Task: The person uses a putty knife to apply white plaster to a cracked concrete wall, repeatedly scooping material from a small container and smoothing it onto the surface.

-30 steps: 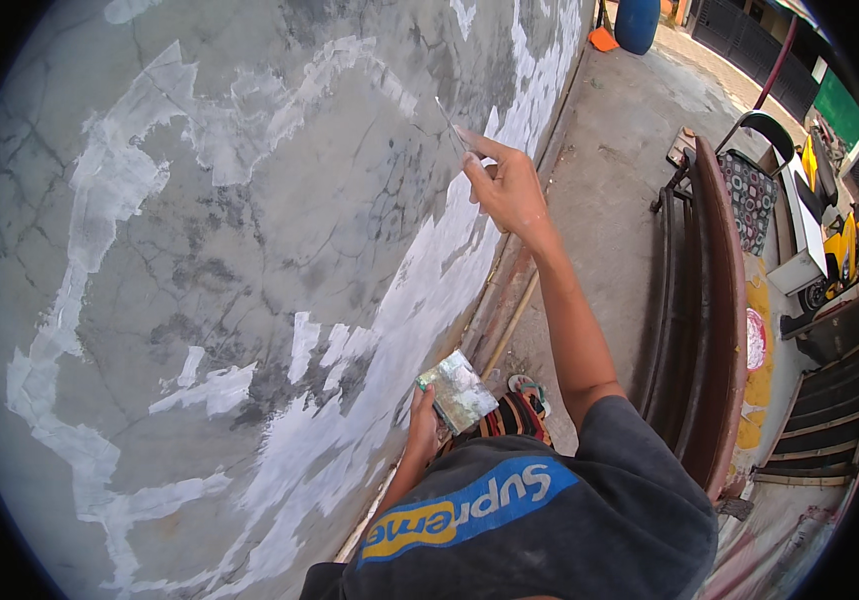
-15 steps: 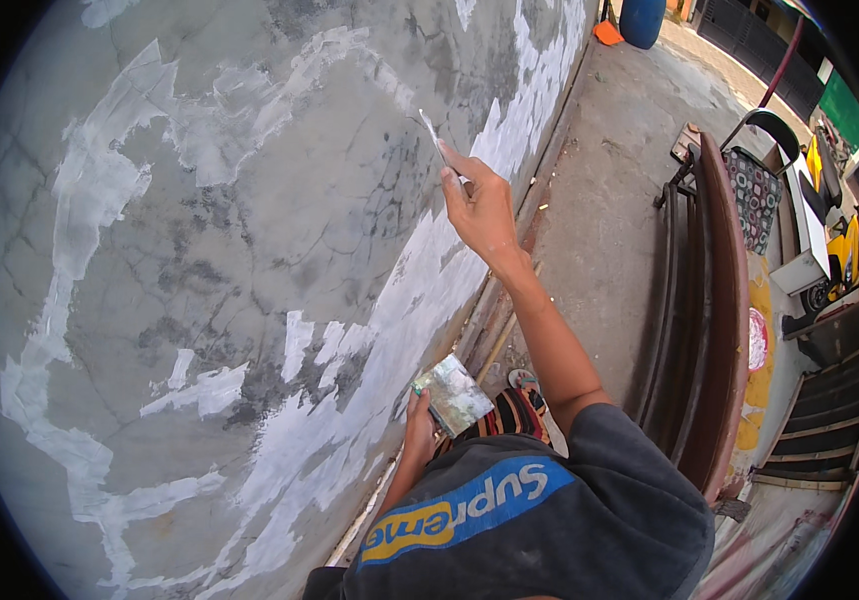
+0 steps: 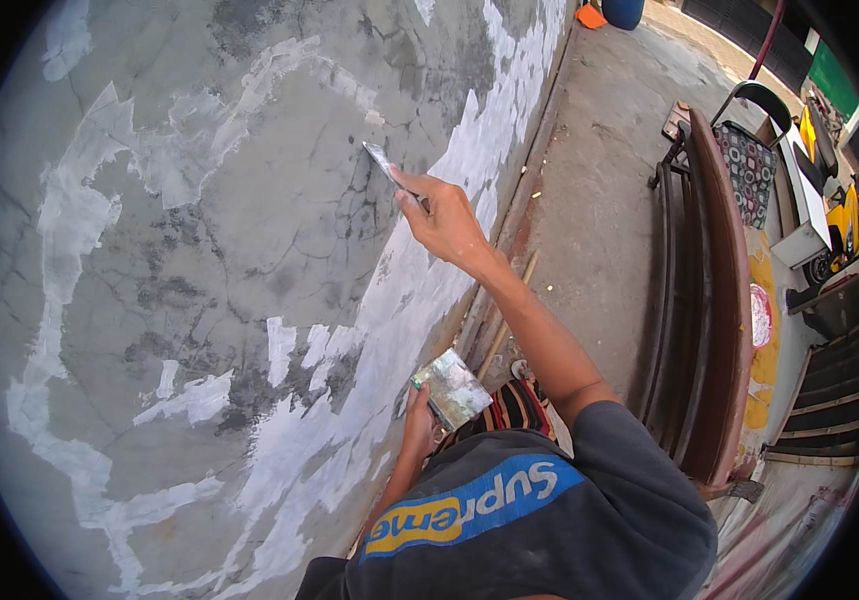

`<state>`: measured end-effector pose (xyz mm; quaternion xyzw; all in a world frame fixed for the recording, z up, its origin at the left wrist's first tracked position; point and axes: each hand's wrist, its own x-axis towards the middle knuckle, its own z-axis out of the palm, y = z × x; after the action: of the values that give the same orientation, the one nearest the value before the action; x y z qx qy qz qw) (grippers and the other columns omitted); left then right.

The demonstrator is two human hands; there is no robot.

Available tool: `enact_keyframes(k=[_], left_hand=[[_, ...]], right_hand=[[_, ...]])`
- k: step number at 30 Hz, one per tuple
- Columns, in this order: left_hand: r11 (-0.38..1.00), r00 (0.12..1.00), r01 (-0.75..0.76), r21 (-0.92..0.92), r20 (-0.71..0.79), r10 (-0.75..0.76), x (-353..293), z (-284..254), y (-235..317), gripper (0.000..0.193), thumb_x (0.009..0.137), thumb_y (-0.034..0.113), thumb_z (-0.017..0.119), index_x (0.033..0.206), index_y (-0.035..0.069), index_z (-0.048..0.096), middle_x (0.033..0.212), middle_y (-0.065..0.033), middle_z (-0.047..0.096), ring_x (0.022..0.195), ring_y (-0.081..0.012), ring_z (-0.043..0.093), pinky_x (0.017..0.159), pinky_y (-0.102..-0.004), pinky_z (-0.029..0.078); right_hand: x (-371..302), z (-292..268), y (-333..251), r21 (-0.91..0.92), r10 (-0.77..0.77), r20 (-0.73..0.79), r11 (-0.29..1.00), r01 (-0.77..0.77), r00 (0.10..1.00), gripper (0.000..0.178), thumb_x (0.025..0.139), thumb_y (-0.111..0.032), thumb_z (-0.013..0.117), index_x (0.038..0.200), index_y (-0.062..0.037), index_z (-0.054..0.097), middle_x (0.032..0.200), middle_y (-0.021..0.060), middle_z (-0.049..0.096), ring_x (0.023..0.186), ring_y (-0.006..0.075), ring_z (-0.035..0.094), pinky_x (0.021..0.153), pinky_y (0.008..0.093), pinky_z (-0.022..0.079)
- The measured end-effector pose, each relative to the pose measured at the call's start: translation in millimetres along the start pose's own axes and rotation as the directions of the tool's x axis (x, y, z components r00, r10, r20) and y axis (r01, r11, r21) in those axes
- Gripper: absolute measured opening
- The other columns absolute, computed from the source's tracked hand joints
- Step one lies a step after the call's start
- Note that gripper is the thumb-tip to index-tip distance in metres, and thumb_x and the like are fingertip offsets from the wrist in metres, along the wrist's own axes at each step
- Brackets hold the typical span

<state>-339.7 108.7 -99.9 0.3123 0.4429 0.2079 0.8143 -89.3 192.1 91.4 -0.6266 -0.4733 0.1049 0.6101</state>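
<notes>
A putty knife (image 3: 379, 158) is gripped in my right hand (image 3: 441, 220), its blade pointing up and left at the cracked grey wall (image 3: 279, 220). Whether the blade touches the wall is hard to tell. Just beyond its tip, a small fresh dab of filler (image 3: 374, 118) ends a pale strip (image 3: 294, 55) of the same stuff. Low by the foot of the wall, my left hand (image 3: 419, 425) grips the edge of a flat rectangular plate (image 3: 454, 388) smeared with white and greenish filler; some of its fingers are hidden beneath.
White filler bands (image 3: 419, 250) run along the lower wall. A long brown bench (image 3: 714, 300) stands to my right, beside a chair with a patterned seat (image 3: 746, 170). A thin stick (image 3: 506, 320) lies along the wall's foot. Far off are a blue barrel (image 3: 622, 10) and a yellow motorcycle (image 3: 844, 225).
My right hand has drawn the putty knife down and left, and a small dab of filler now shows above the blade. The left hand keeps the plate in nearly the same place.
</notes>
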Motion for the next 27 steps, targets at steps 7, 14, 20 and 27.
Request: enact_keyframes(k=[7,14,20,27], left_hand=[[0.997,0.999,-0.037,0.068,0.017,0.036,1,16,6,0.041,0.105,0.027,0.035,0.141,0.007,0.036,0.132,-0.0126,0.054,0.118,-0.0255,0.058,0.097,-0.0416,0.049],[0.999,1.0,-0.026,0.027,0.01,0.026,-11,13,4,0.041,0.105,0.03,0.037,0.142,0.01,0.034,0.126,-0.0122,0.057,0.108,-0.0224,0.063,0.085,-0.0377,0.055],[0.997,0.997,-0.076,0.033,0.006,0.075,-1,4,-2,0.044,0.105,0.03,0.037,0.144,0.01,0.032,0.128,-0.0105,0.056,0.111,-0.0209,0.061,0.089,-0.0362,0.052],[0.996,0.998,-0.069,0.055,0.02,0.068,-5,9,-2,0.043,0.105,0.03,0.038,0.143,0.009,0.033,0.13,-0.0108,0.055,0.112,-0.021,0.06,0.09,-0.0363,0.051]], right_hand=[[31,-29,-5,-0.08,0.007,0.068,0.997,-0.002,0.998,0.036,0.095,-0.014,0.059,0.131,-0.0076,0.061,0.054,0.0027,0.047,0.047,0.0075,0.036,0.045,0.0293,0.035],[32,-53,8,0.04,0.126,0.195,0.99,-0.136,0.973,0.036,0.097,-0.017,0.056,0.132,-0.0086,0.06,0.05,-0.0011,0.045,0.044,0.0066,0.043,0.041,0.0296,0.039],[25,14,27,0.022,-0.075,-0.136,0.997,0.079,0.988,0.038,0.092,-0.008,0.058,0.129,-0.0017,0.06,0.067,0.0157,0.055,0.056,0.0205,0.049,0.059,0.0352,0.045],[10,4,37,-0.005,-0.134,-0.054,0.991,0.134,0.989,0.04,0.095,-0.011,0.058,0.134,-0.0043,0.057,0.064,0.005,0.048,0.054,0.0089,0.039,0.052,0.0279,0.038]])
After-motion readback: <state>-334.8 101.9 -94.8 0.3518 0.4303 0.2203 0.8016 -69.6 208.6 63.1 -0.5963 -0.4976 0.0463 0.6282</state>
